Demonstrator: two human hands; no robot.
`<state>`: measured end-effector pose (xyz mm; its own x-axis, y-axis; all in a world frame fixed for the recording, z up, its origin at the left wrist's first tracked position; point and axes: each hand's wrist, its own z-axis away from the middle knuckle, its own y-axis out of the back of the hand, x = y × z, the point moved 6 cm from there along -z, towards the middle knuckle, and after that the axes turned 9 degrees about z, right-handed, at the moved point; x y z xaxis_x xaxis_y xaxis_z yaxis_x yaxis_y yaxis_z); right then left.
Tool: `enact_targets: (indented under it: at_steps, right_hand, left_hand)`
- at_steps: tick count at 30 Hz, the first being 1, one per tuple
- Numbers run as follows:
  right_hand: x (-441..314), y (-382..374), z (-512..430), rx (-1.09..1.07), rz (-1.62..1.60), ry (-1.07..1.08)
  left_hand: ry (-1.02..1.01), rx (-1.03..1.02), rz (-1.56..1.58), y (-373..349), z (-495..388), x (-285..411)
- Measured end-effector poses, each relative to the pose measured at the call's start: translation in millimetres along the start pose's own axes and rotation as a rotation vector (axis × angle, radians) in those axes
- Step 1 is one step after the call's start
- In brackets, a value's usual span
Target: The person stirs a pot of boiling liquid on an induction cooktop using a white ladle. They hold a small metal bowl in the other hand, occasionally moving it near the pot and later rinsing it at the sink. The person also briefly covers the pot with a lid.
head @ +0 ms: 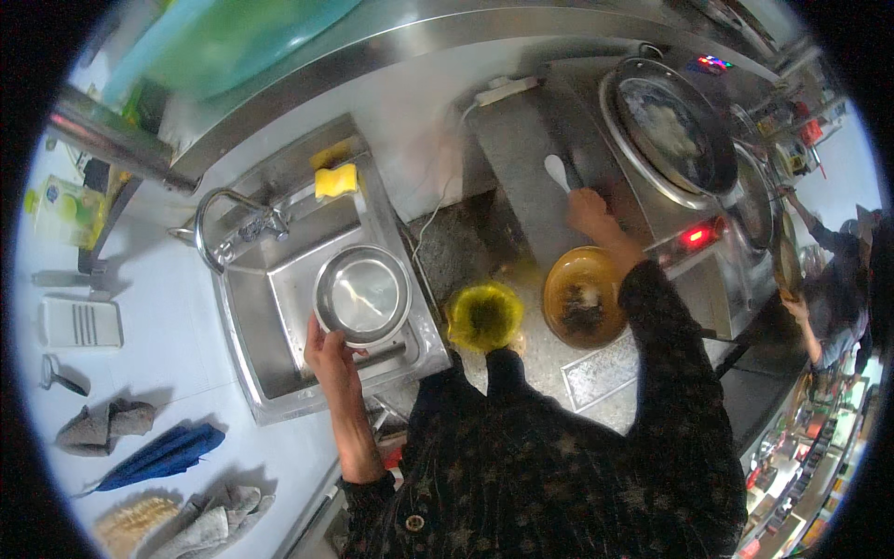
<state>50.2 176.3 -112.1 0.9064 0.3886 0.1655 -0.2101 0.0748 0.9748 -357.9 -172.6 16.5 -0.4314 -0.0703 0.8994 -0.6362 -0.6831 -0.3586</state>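
Note:
My left hand (334,356) grips the rim of a round stainless steel bowl (363,295) over the right part of the metal sink (262,335). The bowl looks to have a little clear liquid or only a shine inside; I cannot tell which. My right hand (594,215) is closed around the handle of a white-headed spoon (557,170) above the steel counter. Below that hand a brown bowl (569,321) holds something dark and whitish. A yellow-green translucent container (486,316) is between the two bowls.
A large pan (674,129) with pale contents sits on the cooker at the right, by a red lit display (696,236). A curved faucet (202,223) and yellow sponge (336,182) are at the sink. Cloths (164,454) hang at left. Another person (834,279) works far right.

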Motion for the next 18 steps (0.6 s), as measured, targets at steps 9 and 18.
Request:
enact_targets:
  at_steps: [9, 18]
  right_hand:
    - [-10, 0, 1, -0.240, -0.051, -0.012]
    - [-28, 105, 34, 0.140, -0.746, -0.052]
  left_hand:
    - [-0.086, -0.024, -0.140, -44, 40, -9]
    - [-0.058, 0.039, 0.018, -58, 76, -30]
